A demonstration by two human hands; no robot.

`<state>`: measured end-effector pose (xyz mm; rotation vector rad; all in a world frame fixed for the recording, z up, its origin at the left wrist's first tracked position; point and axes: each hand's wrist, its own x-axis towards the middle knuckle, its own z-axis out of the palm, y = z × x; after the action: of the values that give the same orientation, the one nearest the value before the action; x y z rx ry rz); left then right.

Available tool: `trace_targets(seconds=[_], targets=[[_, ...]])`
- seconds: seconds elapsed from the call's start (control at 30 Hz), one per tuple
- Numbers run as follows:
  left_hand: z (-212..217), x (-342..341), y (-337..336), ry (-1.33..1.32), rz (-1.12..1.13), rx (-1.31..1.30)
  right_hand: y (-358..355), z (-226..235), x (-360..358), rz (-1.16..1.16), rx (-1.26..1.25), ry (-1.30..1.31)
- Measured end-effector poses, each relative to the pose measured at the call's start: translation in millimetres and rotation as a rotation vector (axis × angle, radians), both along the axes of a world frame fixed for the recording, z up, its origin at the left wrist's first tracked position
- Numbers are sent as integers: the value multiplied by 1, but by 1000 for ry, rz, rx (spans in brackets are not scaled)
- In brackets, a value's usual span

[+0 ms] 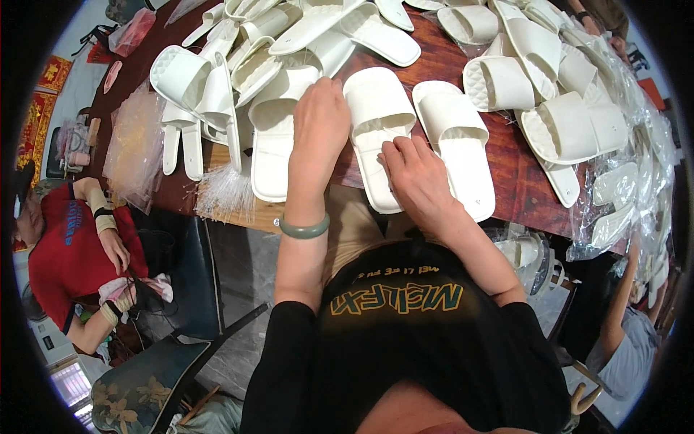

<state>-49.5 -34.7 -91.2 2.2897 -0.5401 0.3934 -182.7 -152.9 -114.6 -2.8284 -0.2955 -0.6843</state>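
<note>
- White slipper with a broad smooth strap and a quilted insole [377,112] lies on the table in front of the person, strap end pointing away, heel end near the body.
- Right hand [419,177] is partly closed over this slipper's right edge, fingers bent onto the insole and hiding part of it; whether they pinch anything cannot be told.
- Left hand [322,119] is curled nearly into a fist just left of the strap; its fingertips are hidden, so any hold cannot be told. A green ring-shaped bangle [304,228] circles that wrist.
- Matching white slipper on the left [271,166] is partly covered by the left hand and forearm; matching white slipper on the right [466,155] lies just beside the right hand.
- Bundle of fine clear strands [225,189] spreads over the near table edge, left of the left slipper.
- Glossy red-brown wooden table [531,199] carries a jumbled white slipper heap [303,29] beyond the left hand, crowding that side, and a second white slipper heap [564,123] to the right, bordered by crumpled clear plastic wrapping [654,159].
- Flat clear plastic bags [136,145] lie farther left, near a seated person in red [79,246].
</note>
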Motion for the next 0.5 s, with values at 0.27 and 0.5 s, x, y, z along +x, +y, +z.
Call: trace_targets(seconds=[0.27,0.5], targets=[[10,15,-31,335,106,412,-1,-4,1,-22,38,17],[-2,24,-49,358,224,476,-4,-5,1,1,45,4]])
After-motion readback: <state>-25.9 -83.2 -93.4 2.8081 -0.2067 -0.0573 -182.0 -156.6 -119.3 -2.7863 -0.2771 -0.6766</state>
